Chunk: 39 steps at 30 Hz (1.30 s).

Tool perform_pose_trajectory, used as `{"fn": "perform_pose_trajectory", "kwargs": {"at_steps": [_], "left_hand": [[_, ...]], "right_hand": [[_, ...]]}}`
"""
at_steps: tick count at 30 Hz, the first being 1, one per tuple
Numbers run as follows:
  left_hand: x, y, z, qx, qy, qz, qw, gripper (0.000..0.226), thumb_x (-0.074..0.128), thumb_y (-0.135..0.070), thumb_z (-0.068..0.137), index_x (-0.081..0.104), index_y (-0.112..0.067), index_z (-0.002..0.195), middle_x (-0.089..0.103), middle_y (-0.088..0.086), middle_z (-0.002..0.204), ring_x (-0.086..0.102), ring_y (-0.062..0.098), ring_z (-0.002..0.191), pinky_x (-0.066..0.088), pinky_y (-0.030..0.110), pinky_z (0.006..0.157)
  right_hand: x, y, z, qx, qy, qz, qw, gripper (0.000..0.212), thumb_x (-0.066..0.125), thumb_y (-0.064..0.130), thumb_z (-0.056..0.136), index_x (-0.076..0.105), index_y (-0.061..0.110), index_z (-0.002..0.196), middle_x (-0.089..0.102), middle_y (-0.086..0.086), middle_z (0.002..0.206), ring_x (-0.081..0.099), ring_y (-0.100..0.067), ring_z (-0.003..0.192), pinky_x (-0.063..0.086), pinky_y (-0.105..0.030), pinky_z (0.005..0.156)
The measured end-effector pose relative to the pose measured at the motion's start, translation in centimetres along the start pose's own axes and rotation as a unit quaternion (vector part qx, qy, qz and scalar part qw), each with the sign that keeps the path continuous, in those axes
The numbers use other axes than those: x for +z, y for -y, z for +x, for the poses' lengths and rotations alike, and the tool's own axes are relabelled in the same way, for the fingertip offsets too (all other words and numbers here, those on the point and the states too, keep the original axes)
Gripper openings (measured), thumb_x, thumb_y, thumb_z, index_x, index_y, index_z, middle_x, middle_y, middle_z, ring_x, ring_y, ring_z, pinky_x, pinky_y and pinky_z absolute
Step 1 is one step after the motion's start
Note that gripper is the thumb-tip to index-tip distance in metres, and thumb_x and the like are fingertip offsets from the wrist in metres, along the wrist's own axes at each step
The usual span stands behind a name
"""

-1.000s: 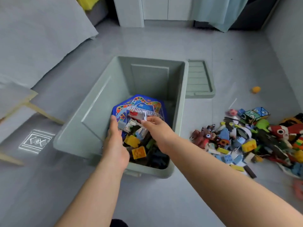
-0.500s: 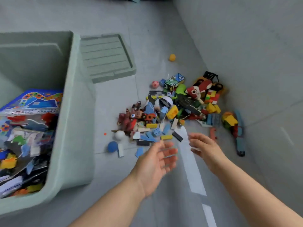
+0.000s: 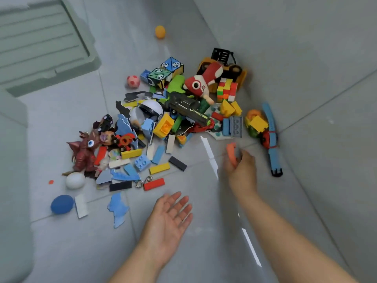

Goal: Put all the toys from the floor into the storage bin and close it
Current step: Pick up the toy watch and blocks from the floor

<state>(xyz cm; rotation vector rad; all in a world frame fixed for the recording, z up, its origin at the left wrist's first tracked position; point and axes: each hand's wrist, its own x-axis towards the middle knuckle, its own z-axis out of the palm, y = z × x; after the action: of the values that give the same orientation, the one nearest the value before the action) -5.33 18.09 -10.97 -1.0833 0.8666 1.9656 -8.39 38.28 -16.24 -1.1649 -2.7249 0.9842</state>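
Right grip curled round an orange toy piece; left grip flat-open, empty.
Storage bin at the floor's left edge, past the left grip; toy pile just ahead.

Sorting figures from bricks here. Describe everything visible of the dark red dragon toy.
The dragon figure is dark red, seemingly moulded plastic, with a horned head, one large blue eye, spread wings and clawed feet. It stands about upright on the floor at the pile's left edge as pictured, a red brick beside it and a white egg close by.
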Motion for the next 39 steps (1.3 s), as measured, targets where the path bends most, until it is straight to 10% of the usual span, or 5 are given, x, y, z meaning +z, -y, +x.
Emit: {"fn": "perform_pose_trajectory", "kwargs": {"at_steps": [7, 14, 23, 31, 39], "left_hand": [[4.2, -0.4, 0.6, 0.043, 0.066, -0.01, 0.997, 0.046, 0.058, -0.045, 0.068, 0.062, -0.028, 0.111, 0.065, 0.006, 0.099, 0.063, 0.02, 0.087, 0.056, 0.037, 0.071], [4.1, -0.3, 0.1, 0.044, 0.055, 0.005, 0.998, 0.047, 0.06, -0.048, 0.067, 0.066, -0.022, 0.106, 0.062, 0.006, 0.091, 0.06, 0.019, 0.08, 0.051, 0.037, 0.077], [3.5, -0.6, -0.7, 0.048, 0.101, 0.032, 0.993, 0.063, 0.056, -0.052, 0.065, 0.057, -0.025, 0.122, 0.065, 0.011, 0.113, 0.063, 0.028, 0.102, 0.049, 0.043, 0.088], [2.8, -1.2, 0.3, 0.074, 0.096, 0.071, 0.99, 0.05, 0.065, -0.044, 0.066, 0.056, -0.018, 0.109, 0.064, 0.007, 0.09, 0.064, 0.016, 0.074, 0.051, 0.029, 0.069], [2.5, -1.4, -0.5, 0.076, 0.112, 0.055, 0.989, 0.036, 0.061, -0.032, 0.072, 0.055, -0.021, 0.106, 0.062, 0.006, 0.079, 0.063, 0.009, 0.052, 0.048, 0.021, 0.045]], "right_hand": [[-3.9, 2.1, -8.0, -0.192, 0.156, 0.102, 0.963, 0.081, 0.052, 0.078, 0.063, 0.045, 0.03, 0.129, 0.038, 0.017, 0.12, 0.038, 0.0, 0.114, 0.027, -0.007, 0.096], [-5.2, -4.8, 7.1, 0.029, -0.057, -0.083, 0.994, 0.069, 0.062, 0.016, 0.084, 0.026, -0.002, 0.139, 0.037, -0.025, 0.138, 0.038, -0.041, 0.125, 0.034, -0.045, 0.104], [-3.2, -0.7, -3.4, -0.122, -0.048, 0.081, 0.988, 0.049, 0.035, -0.01, 0.086, 0.041, 0.001, 0.133, 0.044, -0.013, 0.106, 0.043, -0.016, 0.097, 0.029, -0.011, 0.08], [-4.9, 4.2, -11.7, -0.227, 0.251, 0.039, 0.94, 0.081, 0.033, 0.065, 0.072, 0.03, 0.025, 0.143, 0.041, 0.005, 0.122, 0.04, -0.007, 0.116, 0.035, -0.021, 0.1], [-6.9, 1.5, 8.2, -0.151, -0.037, -0.224, 0.962, 0.085, 0.067, 0.038, 0.078, 0.018, 0.02, 0.146, 0.011, -0.017, 0.152, 0.012, -0.042, 0.136, 0.017, -0.049, 0.113]]}}
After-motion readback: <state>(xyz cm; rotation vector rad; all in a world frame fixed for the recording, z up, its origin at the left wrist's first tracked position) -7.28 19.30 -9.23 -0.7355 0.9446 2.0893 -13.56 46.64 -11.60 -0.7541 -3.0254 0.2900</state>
